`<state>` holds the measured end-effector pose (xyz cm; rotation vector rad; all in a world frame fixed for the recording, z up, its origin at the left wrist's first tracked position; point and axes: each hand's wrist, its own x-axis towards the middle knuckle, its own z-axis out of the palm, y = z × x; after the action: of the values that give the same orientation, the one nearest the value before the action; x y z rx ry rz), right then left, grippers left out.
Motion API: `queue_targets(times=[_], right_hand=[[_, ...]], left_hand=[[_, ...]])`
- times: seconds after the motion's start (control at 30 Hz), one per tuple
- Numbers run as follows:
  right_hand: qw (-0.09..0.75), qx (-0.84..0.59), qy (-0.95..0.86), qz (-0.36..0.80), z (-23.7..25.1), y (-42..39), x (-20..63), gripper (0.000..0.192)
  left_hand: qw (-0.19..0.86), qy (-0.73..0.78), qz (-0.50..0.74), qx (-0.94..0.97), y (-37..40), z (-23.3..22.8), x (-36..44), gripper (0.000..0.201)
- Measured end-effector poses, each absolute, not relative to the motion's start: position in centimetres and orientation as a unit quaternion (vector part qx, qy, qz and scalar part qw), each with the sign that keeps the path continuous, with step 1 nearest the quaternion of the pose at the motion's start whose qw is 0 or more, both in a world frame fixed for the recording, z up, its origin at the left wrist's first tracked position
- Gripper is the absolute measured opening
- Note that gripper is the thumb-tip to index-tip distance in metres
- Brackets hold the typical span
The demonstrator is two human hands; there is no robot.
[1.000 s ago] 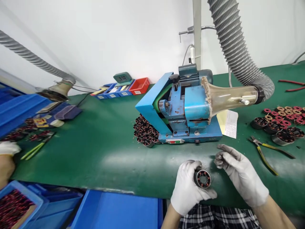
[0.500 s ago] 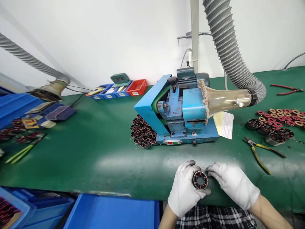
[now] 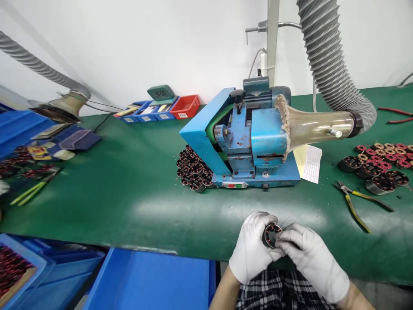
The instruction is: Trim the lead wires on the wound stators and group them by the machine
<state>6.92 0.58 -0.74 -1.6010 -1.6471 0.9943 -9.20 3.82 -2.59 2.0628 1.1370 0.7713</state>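
Observation:
Just above my lap, over the front of the bench, my left hand (image 3: 253, 243) in a white glove is closed round a motor stator (image 3: 268, 236). This is a small metal ring with dark slots and copper windings inside, its opening facing up toward me. My right hand (image 3: 308, 254), gloved too, has its fingers pressed together against the ring's right side and covers part of the rim. A thin wire-like line shows just above the right fingertips. Whether those fingers also pinch something small is hidden.
Beyond my hands stands a blue belt machine (image 3: 240, 142) with a suction hose (image 3: 342, 73). Several similar stators (image 3: 193, 172) are grouped at its left. Yellow-handled cutters (image 3: 355, 202) lie right, near more stators (image 3: 380, 184) and red and tan cores (image 3: 383, 155). A blue bin (image 3: 155, 280) sits below the edge.
My right hand has moved left, and its fingertips now touch the stator's right side. My left hand still holds the stator. The camera view has shifted slightly.

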Motion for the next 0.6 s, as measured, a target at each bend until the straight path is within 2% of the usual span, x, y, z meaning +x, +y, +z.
queue_targets(times=[0.07,0.13,0.2,0.3,0.37,0.5,0.6], right_hand=[[0.318,-0.615,-0.607,0.390,-1.2,0.7,7.1,0.016],[0.339,-0.645,-0.542,0.417,-1.2,1.0,7.5,0.014],[0.369,-0.672,-0.452,0.456,-1.0,1.2,8.0,0.013],[0.398,-0.678,-0.358,0.505,-0.4,1.5,8.6,0.021],[0.393,-0.671,-0.341,0.528,-0.1,1.7,9.0,0.023],[0.377,-0.651,-0.329,0.571,0.2,1.7,9.3,0.020],[0.375,-0.618,-0.326,0.609,0.1,1.5,8.7,0.019]], left_hand=[[0.345,0.457,0.315,0.757,3.8,-2.5,-8.9,0.036],[0.352,0.478,0.335,0.732,3.6,-2.7,-8.5,0.036],[0.352,0.495,0.345,0.716,3.4,-3.0,-8.2,0.041],[0.334,0.504,0.345,0.717,3.2,-3.2,-8.1,0.046],[0.318,0.497,0.338,0.733,3.3,-3.0,-8.1,0.049],[0.285,0.489,0.314,0.762,3.7,-2.5,-7.8,0.071],[0.278,0.478,0.287,0.782,3.9,-2.1,-7.6,0.058]])
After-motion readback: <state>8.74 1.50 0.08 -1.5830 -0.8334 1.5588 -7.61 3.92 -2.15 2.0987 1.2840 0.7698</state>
